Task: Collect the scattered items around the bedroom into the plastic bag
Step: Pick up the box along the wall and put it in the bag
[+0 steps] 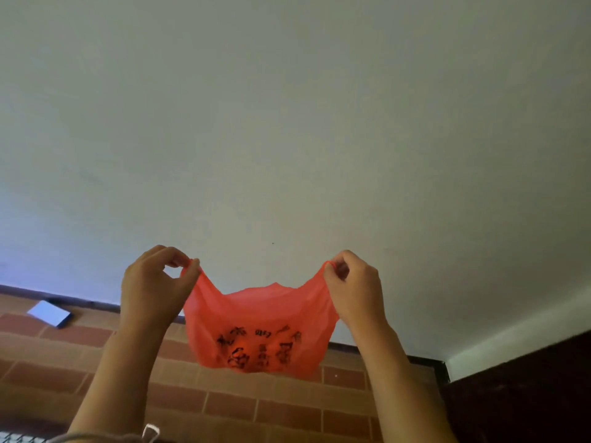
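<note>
- Head view looks at a pale, plain wall (287, 123) filling the upper and middle frame, with a floor of reddish-brown brick-pattern tiles (256, 407) below it
- Red plastic bag (260, 330): thin, translucent, vest-type, held up in the air in front of the wall, clear of the floor; black printed characters on its front face, too blurred to read; its mouth sags in a curve between the two raised handles
- Left hand (153, 282): raised, thumb and fingers pinching the bag's left handle loop at its top; remaining fingers curled
- Right hand (353, 286): raised at about the same height, thumb and fingers pinching the bag's right handle loop; fingers curled
- Both hands are set apart, pulling the handles outward so the bag hangs spread between them; both forearms are bare and rise from the bottom edge of the frame
- Contents of the bag: cannot tell; the body hangs slack
- Dark skirting strip (80, 302) runs along the foot of the wall
- Flat pale rectangular object (49, 313) with a dark edge lies on the tiles at far left, just beside the skirting, well apart from the bag; its identity is not clear
- Dark brown furniture or panel (527, 394) occupies the lower right corner
- Pale cord (150, 431) shows at the bottom edge near the left forearm
</note>
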### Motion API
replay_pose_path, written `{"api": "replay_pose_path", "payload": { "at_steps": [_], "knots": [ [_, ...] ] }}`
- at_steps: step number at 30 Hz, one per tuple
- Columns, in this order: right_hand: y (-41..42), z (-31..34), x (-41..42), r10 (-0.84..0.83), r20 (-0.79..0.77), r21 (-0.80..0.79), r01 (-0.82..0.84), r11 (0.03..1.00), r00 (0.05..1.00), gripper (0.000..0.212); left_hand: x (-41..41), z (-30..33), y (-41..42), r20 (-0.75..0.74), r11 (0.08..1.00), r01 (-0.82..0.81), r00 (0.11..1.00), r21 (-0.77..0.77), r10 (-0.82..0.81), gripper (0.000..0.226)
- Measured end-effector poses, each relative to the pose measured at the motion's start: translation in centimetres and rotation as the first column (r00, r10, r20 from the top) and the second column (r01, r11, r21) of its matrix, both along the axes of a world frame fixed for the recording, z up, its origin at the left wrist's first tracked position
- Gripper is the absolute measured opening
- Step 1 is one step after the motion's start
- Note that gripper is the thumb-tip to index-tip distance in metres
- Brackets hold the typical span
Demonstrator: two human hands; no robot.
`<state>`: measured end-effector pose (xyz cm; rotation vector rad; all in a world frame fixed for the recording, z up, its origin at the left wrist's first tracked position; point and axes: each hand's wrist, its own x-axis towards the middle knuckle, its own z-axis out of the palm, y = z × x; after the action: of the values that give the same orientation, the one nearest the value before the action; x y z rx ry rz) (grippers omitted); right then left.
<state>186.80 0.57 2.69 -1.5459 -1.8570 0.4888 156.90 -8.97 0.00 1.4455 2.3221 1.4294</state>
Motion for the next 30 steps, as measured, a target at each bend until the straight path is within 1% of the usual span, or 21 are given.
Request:
{"api": "replay_pose_path", "payload": {
  "at_steps": [6, 9, 12, 16, 20, 23, 26, 30],
  "knots": [
    [5.2, -1.0, -6.9, 0.215, -0.010, -0.051, -0.215, 0.975, 0.977, 0.020, -2.3, -0.8, 3.8, 0.028, 0.999, -0.043, 0.999, -0.014, 0.043, 0.024],
    [8.9, -1.9, -10.6, 0.339, 0.006, -0.066, -0.338, 0.939, 0.941, 0.020, -4.6, -1.2, 5.0, 0.036, 0.988, -0.155, 0.987, -0.028, 0.156, 0.025],
    [12.6, -2.5, -14.6, 0.470, 0.010, -0.077, -0.468, 0.880, 0.883, 0.021, -6.6, -1.6, 6.0, 0.030, 0.957, -0.287, 0.957, -0.043, 0.289, 0.024],
    [16.8, -2.7, -19.0, 0.617, -0.004, -0.090, -0.615, 0.783, 0.787, 0.021, -8.2, -1.5, 6.6, 0.043, 0.897, -0.437, 0.897, -0.058, 0.440, 0.021],
    [19.9, -2.8, -22.5, 0.704, -0.051, -0.065, -0.705, 0.706, 0.709, 0.020, -8.5, -0.7, 6.7, -0.015, 0.814, -0.580, 0.814, -0.036, 0.580, 0.025],
    [20.7, -3.0, -24.5, 0.766, -0.083, -0.057, -0.771, 0.634, 0.637, 0.018, -7.9, -0.3, 5.6, -0.036, 0.757, -0.653, 0.757, -0.025, 0.652, 0.024],
    [20.6, -3.2, -26.5, 0.816, -0.114, -0.059, -0.824, 0.564, 0.567, 0.018, -7.7, 0.3, 4.0, -0.076, 0.685, -0.726, 0.688, -0.065, 0.722, 0.021],
    [19.8, -3.3, -29.4, 0.856, -0.157, -0.064, -0.870, 0.489, 0.492, 0.018, -8.0, 1.1, 2.6, -0.093, 0.639, -0.766, 0.643, -0.069, 0.760, 0.020]
  ]
}}
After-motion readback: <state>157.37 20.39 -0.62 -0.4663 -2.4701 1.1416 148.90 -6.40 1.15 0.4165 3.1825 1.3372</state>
